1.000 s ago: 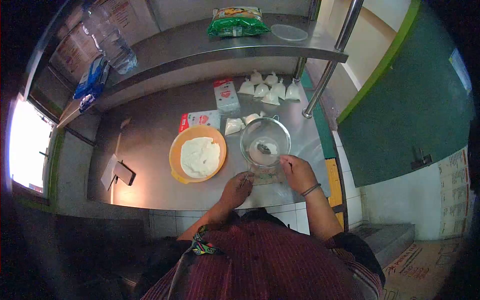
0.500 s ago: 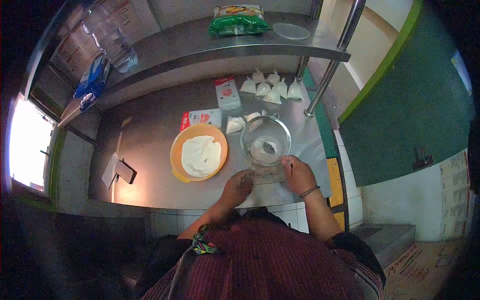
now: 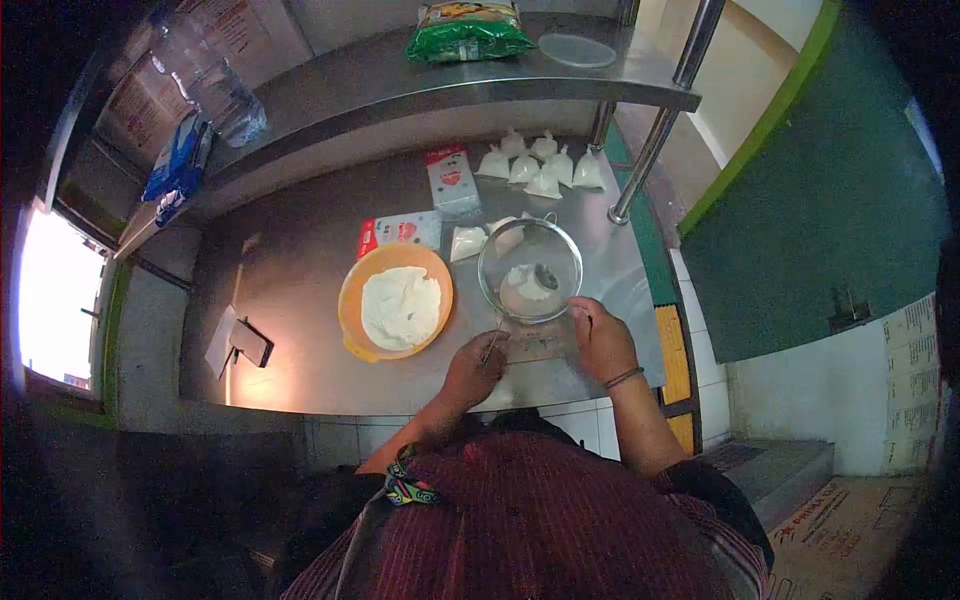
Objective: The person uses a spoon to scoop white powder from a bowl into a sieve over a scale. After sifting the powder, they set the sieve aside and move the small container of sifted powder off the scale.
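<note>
A round metal sieve (image 3: 484, 262) is over the right part of the counter, with white powder (image 3: 526, 284) and a small dark grey round object (image 3: 545, 277) showing within its rim. My left hand (image 3: 477, 368) is closed around the sieve's handle at its near side. Fingers extended, my right hand (image 3: 604, 340) is beside the near right rim, its fingertips right at the edge. To the left stands an orange plastic bowl (image 3: 347, 300) holding a heap of white flour (image 3: 400, 307).
Several tied bags of white powder (image 3: 543, 182) stand at the back right. Two red-and-white boxes (image 3: 452, 182) (image 3: 400, 232) and a small white bag (image 3: 467, 242) are behind the bowl. A dark phone-like object (image 3: 251, 343) leans at left. Above runs a metal shelf (image 3: 400, 95) with a green packet (image 3: 470, 38).
My right hand has shifted slightly, its fingers loosening at the sieve's rim. The white powder and dark object sit differently inside the sieve. My left hand keeps its hold.
</note>
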Tool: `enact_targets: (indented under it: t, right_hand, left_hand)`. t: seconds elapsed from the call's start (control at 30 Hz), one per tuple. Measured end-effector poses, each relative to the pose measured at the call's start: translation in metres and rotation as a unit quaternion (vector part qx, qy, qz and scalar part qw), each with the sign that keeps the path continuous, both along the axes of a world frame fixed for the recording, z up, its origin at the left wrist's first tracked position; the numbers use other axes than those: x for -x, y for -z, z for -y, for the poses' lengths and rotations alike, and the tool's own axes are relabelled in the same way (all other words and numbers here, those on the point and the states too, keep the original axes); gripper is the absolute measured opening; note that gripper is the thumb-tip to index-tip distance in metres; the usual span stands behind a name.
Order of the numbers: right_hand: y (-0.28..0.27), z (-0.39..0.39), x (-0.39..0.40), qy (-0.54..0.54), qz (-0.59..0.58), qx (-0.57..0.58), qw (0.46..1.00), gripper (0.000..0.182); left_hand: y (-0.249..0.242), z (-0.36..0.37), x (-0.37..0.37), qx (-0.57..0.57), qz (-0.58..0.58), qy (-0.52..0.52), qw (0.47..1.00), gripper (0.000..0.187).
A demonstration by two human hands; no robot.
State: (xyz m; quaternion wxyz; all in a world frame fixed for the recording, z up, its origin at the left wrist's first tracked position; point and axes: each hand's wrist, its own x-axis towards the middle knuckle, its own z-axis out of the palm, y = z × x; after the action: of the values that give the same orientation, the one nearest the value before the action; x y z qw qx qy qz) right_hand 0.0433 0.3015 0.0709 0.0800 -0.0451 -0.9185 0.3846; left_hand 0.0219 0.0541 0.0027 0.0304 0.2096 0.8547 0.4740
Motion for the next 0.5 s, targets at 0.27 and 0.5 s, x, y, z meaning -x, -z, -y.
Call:
enact_targets:
  t: [0.27, 0.5]
  right_hand:
    - [0.006, 0.01, -0.011, -0.022, 0.082, -0.094, 0.992, 0.029]
    - [0.003, 0.026, -0.012, -0.047, 0.103, -0.049, 0.992, 0.034]
  left_hand:
    - [-0.025, -0.003, -0.005, 0.008, 0.147, -0.032, 0.989, 0.03]
    - [-0.02, -0.002, -0.008, -0.012, 0.134, -0.016, 0.991, 0.029]
